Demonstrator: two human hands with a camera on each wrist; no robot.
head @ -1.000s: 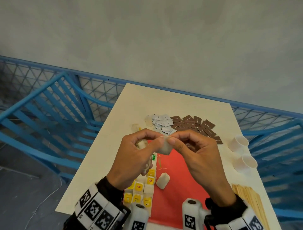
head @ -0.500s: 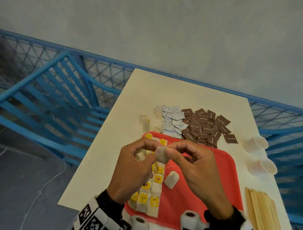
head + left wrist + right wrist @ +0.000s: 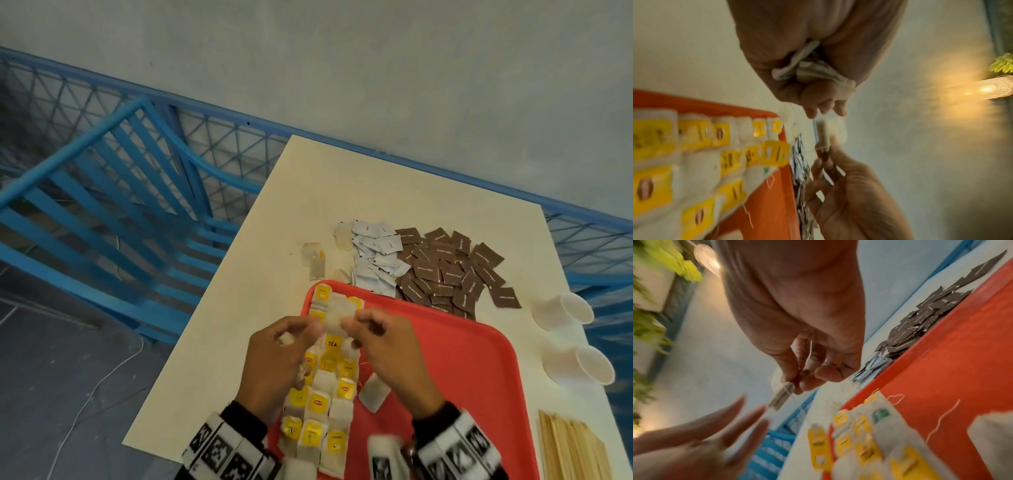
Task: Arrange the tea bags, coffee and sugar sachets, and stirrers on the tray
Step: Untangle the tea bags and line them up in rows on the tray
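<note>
A red tray [image 3: 479, 370] lies on the cream table [image 3: 342, 192]. Rows of tea bags with yellow tags [image 3: 322, 404] [image 3: 694, 146] [image 3: 861, 434] fill its left side. Both hands hover over the far end of these rows with one tea bag [image 3: 337, 318] between them. My right hand [image 3: 349, 323] [image 3: 795, 384] pinches this bag [image 3: 782, 394] [image 3: 831, 131] and its string. My left hand [image 3: 317, 329] [image 3: 824, 112] touches its left edge while gripping spare tea bags [image 3: 807, 68] in its palm. One loose tea bag [image 3: 373, 394] lies on the tray.
White sachets [image 3: 376, 260] and brown sachets [image 3: 448, 270] lie in heaps beyond the tray's far edge. Loose tea bags [image 3: 313, 258] lie left of them. Two paper cups [image 3: 565, 311] lie at the right, wooden stirrers [image 3: 575, 448] near right. A blue railing [image 3: 137, 192] borders the table.
Both hands keep the same tea bag between them and have sunk slightly toward the far end of the rows. The head view has tilted down, showing more of the tray.
</note>
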